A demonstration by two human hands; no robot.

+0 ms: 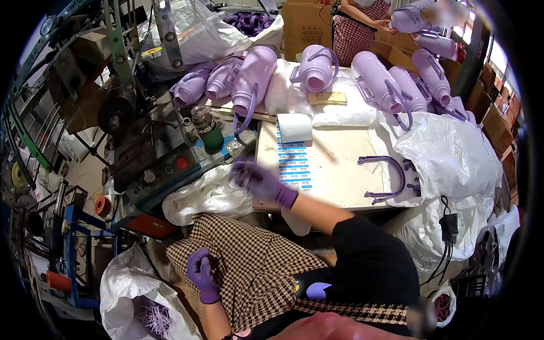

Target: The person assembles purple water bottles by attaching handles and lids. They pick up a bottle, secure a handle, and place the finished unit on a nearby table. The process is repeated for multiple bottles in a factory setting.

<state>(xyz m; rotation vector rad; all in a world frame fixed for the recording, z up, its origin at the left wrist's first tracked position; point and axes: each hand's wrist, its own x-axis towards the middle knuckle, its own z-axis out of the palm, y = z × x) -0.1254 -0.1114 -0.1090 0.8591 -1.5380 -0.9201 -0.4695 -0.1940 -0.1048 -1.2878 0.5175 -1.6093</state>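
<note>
My right hand (259, 178), in a purple glove, reaches across my body over the near left edge of the worktable (334, 187). Motion smears its fingers, so whether they grip anything does not show. Closest to it are a sheet of blue-and-white labels (293, 164) and a jar of green stuff (207, 129). Low over my checked apron (249, 249), my left hand (202, 274) wears a matching glove. Its fingers are curled in; anything inside them is hidden. A loose purple handle (391, 180) lies on the table's right side.
Lilac flask bodies (254, 76) stand or lean along the table's far side, with a yellow block (327, 98) among them. A machine with a red button (180, 163) stands left. White sacks (447, 153) crowd the right; another sack (122, 283) holds purple strips. Across the table, a person (362, 25) handles flasks.
</note>
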